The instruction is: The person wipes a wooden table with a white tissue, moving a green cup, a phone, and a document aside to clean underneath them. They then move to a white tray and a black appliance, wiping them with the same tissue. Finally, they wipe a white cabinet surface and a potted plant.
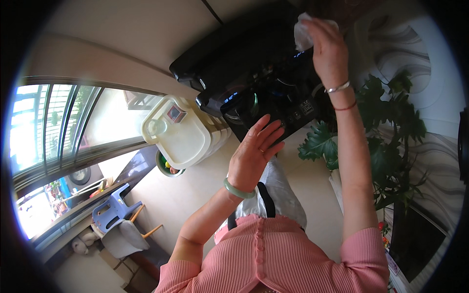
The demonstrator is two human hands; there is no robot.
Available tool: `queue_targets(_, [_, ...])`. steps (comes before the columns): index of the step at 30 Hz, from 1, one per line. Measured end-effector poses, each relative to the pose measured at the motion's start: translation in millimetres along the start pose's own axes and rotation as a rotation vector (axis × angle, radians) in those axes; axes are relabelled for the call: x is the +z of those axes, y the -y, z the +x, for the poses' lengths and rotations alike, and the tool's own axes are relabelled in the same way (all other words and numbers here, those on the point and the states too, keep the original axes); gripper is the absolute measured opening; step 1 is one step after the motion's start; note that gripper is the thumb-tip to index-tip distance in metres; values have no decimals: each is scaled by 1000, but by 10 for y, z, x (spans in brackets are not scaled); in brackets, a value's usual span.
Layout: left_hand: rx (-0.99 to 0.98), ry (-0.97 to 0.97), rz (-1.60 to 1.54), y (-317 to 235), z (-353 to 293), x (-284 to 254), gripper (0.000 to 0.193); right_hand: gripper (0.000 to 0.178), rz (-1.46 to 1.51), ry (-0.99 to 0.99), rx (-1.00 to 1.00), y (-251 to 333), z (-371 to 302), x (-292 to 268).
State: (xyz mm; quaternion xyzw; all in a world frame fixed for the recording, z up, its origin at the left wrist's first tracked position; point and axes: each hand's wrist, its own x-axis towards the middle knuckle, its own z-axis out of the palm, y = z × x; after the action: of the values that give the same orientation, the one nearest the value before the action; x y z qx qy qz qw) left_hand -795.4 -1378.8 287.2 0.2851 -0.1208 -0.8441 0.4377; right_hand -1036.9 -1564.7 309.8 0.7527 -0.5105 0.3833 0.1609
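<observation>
Nearest: pink ribbed top (273, 259), both forearms coming up from the lower edge.

Left hand (254, 151): flat, fingers spread, palm resting on the front edge of the black machine (254, 73). Grasping nothing. Green bangle (238, 189) on that wrist.

Right hand (328, 49): raised further up, fingers closed around a white cloth (303, 31), pressed against the upper part of the machine's dark surface. Silver bracelet (339, 88) and thin red cord on that wrist.

Machine is a large black unit with a glossy curved top and a console showing small blue lights (232, 96) plus rows of buttons (exact type hard to tell under fisheye bend).

Just left of the machine, touching or nearly so: cream plastic container (183, 132) with a lid, a round cap and a small square label. Below it a green-rimmed bowl (168, 168) with yellow items inside.

Right of the machine: leafy green potted plant (391, 141), next to the right forearm.

Further out, lower left: light blue plastic chair (115, 210) on a pale floor (195, 195), beside a wide window (53, 132) with bright daylight.
</observation>
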Motion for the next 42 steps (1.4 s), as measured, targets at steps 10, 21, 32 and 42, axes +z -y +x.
queue_targets(10, [54,86,66,-294,-21,271,61,24,-229,345,94,151,798,476])
queue_targets(21, [752,-229,333,-1037,-167,-11,50,18,-61,270,52,1725,549,738])
queue_targets(32, [889,-426,290,-1309,-310,-403,51,22,862,190,136,2895,265,242])
queue_targets(42, [284,-18,392,-540,-352,130,58,23,1023,-217,806,1387,-247,-627])
